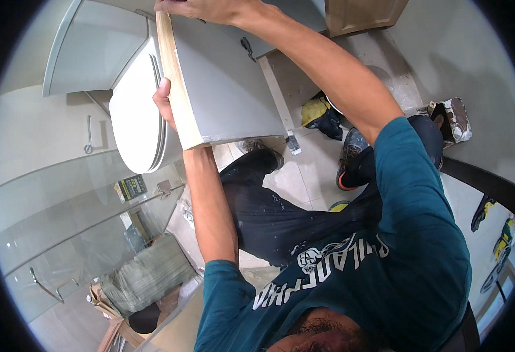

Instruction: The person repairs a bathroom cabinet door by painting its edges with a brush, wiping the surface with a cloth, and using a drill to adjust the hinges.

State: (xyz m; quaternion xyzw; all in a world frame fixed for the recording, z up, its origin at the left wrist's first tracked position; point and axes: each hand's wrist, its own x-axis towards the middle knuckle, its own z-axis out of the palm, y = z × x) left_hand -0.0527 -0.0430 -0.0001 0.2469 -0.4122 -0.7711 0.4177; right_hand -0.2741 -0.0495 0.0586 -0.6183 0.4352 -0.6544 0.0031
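A grey box-like cabinet piece (pixel 228 82) with a bare pale wood strip (pixel 178 82) along its left edge fills the upper middle. My left hand (pixel 163 101) comes up from behind the strip's lower part. Its thumb shows on the left side, wrapped at the edge, while the other fingers are hidden. At the strip's far end, my right hand (pixel 204 8) is bent over the top with its fingers closed on the wood, partly cut off by the picture's edge. A dark metal fitting (pixel 247 48) sits on the grey face's far right side.
Left of the strip is a white toilet (pixel 133 120), beside a glass panel (pixel 64 205). A wrapped bundle (pixel 149 276) lies lower left. A yellow-and-black bag (pixel 322 116) and a messy box (pixel 458 120) stand on the floor at right. A wooden cabinet door (pixel 363 14) is far right.
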